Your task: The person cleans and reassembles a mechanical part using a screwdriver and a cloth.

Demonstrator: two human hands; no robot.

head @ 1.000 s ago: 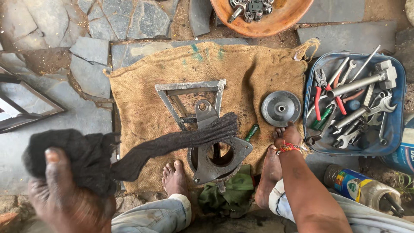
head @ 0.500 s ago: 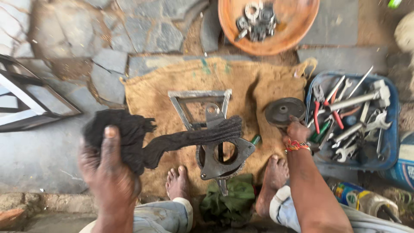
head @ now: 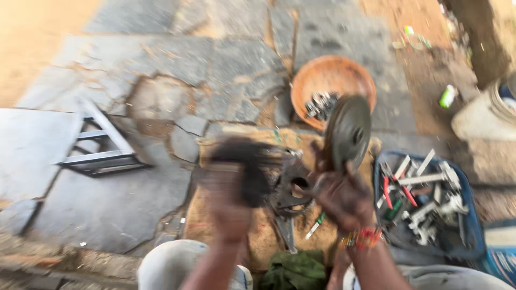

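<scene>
My right hand (head: 341, 196) holds a round grey metal disc (head: 348, 131) upright, lifted in front of me above the burlap sack (head: 215, 215). My left hand (head: 228, 201) grips a black rag (head: 244, 166) and is blurred with motion, close to the left of the disc. Behind and between both hands a dark metal machine part with a round hole (head: 293, 188) lies on the sack.
An orange bowl (head: 333, 80) with small metal parts stands beyond the sack. A blue tray (head: 473, 236) full of wrenches and pliers is at the right. A metal frame (head: 99, 145) lies on the stone paving at the left. A green cloth (head: 295, 271) lies by my knees.
My right hand picked the disc off the sack and raised it upright. My left hand brought the black rag in from the left toward the disc. The view tilted up.
</scene>
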